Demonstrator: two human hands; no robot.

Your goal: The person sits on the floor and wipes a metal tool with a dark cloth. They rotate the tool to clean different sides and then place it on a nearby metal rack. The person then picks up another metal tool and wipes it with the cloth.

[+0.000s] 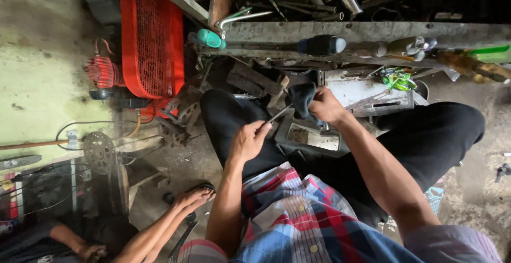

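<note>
Head view: two hands work a thin metal rod with a dark cloth, above the lap.

Left hand [249,139] pinches one slim grey rod [279,113], fingers closed on its near end; right hand [326,106] is closed around one dark blue cloth [302,98] bunched at the rod's far end. One red compressor [151,39] stands far left. Two screwdrivers lie on the far counter [372,31]: green-handled [210,38] and dark-handled [321,44].

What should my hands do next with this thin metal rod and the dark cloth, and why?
Probably draw the dark cloth along the thin metal rod. The left hand pinches the rod's near end, and the right hand holds the cloth bunched around its far end, so the middle stretch looks uncovered.
</note>
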